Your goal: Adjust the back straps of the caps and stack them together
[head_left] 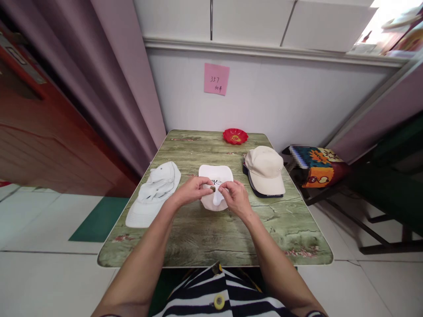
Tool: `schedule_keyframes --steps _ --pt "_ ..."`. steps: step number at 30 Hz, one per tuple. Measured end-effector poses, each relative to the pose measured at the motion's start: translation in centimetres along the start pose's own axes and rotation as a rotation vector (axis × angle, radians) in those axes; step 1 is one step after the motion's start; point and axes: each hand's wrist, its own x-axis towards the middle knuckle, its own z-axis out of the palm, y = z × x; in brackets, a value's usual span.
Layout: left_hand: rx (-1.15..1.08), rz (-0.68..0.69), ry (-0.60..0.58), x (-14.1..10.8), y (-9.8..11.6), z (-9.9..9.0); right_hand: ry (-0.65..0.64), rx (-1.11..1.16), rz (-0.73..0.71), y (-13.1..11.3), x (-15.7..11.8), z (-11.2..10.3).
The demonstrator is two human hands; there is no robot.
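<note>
A white baseball cap [216, 171] with dark lettering lies at the middle of the table, its brim pointing away from me. Over its near half, my left hand [195, 189] pinches a small dark, brass-coloured buckle [213, 188] between thumb and finger. Just across from it, my right hand [235, 194] is closed in a pinch at the cap's back strap; the exact bit between those fingertips is too small to make out. To the left rests a pale, crumpled cap [158, 185]. On the right, a beige cap [264, 169] sits on top of a dark cap [254, 187].
The wood-patterned table [194, 246] stands against a white wall. A red scalloped dish [235, 136] sits near its back edge. A pink note [216, 79] is stuck on the wall. Right of the table is a dark chair [390, 176] beside a colourful printed cloth [320, 169].
</note>
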Motion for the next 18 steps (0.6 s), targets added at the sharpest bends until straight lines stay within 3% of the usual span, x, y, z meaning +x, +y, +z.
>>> schedule_keyframes --steps 5,13,18 --pt "0.062 0.012 -0.012 0.0 -0.1 -0.1 -0.006 0.002 -0.011 -0.4 0.0 -0.2" --pt "0.183 0.088 0.068 -0.3 0.6 0.5 -0.04 -0.067 -0.093 -0.6 0.0 -0.2" --pt "0.463 0.194 0.279 -1.2 0.8 1.0 0.008 -0.01 -0.046 -0.3 0.0 0.2"
